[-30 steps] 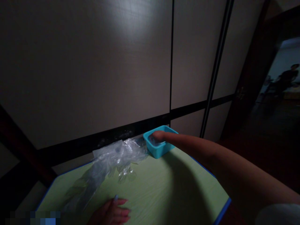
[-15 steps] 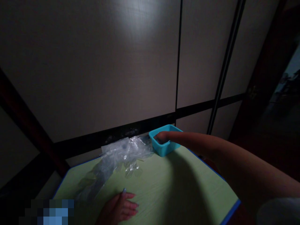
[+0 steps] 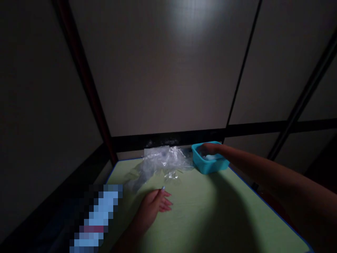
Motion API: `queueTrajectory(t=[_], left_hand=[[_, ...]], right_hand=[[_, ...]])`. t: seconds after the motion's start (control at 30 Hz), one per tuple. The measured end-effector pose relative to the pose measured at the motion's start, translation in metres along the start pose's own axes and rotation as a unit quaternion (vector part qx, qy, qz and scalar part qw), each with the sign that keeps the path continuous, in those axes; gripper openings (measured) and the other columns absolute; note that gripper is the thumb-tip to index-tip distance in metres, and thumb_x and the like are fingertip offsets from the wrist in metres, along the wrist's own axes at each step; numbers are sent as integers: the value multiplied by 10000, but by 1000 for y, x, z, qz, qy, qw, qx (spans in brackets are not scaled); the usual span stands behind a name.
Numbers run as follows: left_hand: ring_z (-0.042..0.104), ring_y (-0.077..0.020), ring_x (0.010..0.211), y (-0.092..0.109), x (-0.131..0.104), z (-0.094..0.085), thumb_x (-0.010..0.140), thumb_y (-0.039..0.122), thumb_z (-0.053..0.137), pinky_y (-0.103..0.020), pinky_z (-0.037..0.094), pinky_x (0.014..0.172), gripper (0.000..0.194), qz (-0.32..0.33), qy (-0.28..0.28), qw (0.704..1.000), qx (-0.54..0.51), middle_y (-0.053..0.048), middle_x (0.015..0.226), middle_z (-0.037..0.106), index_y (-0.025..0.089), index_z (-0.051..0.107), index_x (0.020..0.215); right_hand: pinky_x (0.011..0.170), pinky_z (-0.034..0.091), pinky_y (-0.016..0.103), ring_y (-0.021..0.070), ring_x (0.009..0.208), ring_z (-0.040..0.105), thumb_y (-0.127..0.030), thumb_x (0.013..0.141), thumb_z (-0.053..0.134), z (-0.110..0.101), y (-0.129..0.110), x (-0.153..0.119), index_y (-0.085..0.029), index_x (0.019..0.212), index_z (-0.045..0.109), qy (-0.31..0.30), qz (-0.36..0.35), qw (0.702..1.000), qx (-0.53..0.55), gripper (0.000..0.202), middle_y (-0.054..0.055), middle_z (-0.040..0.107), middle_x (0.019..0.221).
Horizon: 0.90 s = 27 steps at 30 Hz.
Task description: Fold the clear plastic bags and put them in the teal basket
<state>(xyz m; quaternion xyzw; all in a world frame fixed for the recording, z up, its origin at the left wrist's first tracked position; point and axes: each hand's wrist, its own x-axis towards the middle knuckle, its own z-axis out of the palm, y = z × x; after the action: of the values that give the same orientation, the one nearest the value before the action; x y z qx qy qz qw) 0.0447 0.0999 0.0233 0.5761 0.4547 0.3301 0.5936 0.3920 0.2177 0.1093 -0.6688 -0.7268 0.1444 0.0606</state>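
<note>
Clear crumpled plastic bags [image 3: 163, 159] lie along the back of the green table [image 3: 184, 218]. Right of them stands a turquoise basket [image 3: 213, 166]. My right hand [image 3: 207, 149] reaches down inside it, its fingers hidden by the basket wall and shadow; something pale shows beside it in the basket. My left hand [image 3: 154, 207] rests over the table in front of the bags, fingers apart and nothing held.
Behind the table rises a large pale cabinet panel [image 3: 168, 77] with dark strips. A blue edge runs along the table's right side. At the lower left is a blurred-out, pixelated bluish patch [image 3: 97, 218].
The view has swung left, so the table and basket appear farther right. My right hand is still in the basket, where something pale now shows. My left hand remains open.
</note>
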Motion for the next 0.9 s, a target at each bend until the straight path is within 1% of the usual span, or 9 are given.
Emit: queueTrajectory(t=[0.13,0.2,0.27,0.37,0.47,0.57,0.7,0.83,0.9], left_hand=[[638,-200,723,-1,0,-6,835,562,419,-315,486,694,481,127,63,981,129,-83,755,672,135,636,788],[607,-214,839,3,-2,-9,870,419,435,-332,462,798,358,209,105,936,262,-86,823,656,151,650,771],[570,-227,948,8,-5,-13,872,326,454,-355,424,889,272,243,145,881,378,-96,930,642,167,671,833],[459,-270,1171,11,-6,-18,864,324,490,-424,322,1015,259,197,198,826,490,-117,1170,586,196,668,1003],[295,-341,1320,7,-4,-23,854,406,512,-518,208,1060,371,97,222,802,546,-135,1367,461,216,617,1156],[264,-387,1337,0,-1,-26,870,474,464,-542,203,1048,503,32,196,809,553,-170,1448,354,212,518,1295],[220,-377,1363,-6,0,-27,892,534,376,-528,205,1056,566,21,147,821,551,-175,1473,308,221,446,1358],[259,-332,1359,-2,-2,-28,898,542,349,-478,247,1059,582,50,125,822,553,-185,1463,324,178,473,1334],[335,-324,1325,3,-4,-30,907,526,332,-448,287,1042,570,65,126,819,556,-211,1433,364,136,540,1266]], right_hand=[[646,495,254,183,706,653,-87,748,551,-22,2,2,-94,1008,687,-37,-13,998,39,294,113,710,821],[668,491,256,176,718,654,-106,780,534,-33,3,3,-105,1027,678,-27,-24,999,35,286,112,710,853],[684,484,252,170,736,654,-155,807,542,-43,0,4,-122,1029,673,16,-43,999,14,259,98,709,849],[725,472,267,183,814,642,-247,841,536,-54,-17,3,-147,1037,663,77,-61,995,-18,254,108,686,961],[756,456,269,186,852,622,-299,850,536,-50,-55,0,-157,1031,659,173,-108,977,-60,261,128,626,1082],[827,434,283,199,936,587,-324,863,524,-24,-106,-1,-165,1033,647,204,-177,962,-41,263,114,605,1069],[910,392,301,219,1056,526,-303,838,551,39,-169,5,-156,1114,606,169,-266,948,-40,318,117,569,1136],[866,412,298,236,1094,523,-204,733,618,99,-202,17,-214,1270,517,55,-265,956,-114,546,113,515,1271],[829,421,281,230,1080,541,-183,731,596,116,-206,24,-260,1238,550,31,-226,963,-141,516,81,554,1247]])
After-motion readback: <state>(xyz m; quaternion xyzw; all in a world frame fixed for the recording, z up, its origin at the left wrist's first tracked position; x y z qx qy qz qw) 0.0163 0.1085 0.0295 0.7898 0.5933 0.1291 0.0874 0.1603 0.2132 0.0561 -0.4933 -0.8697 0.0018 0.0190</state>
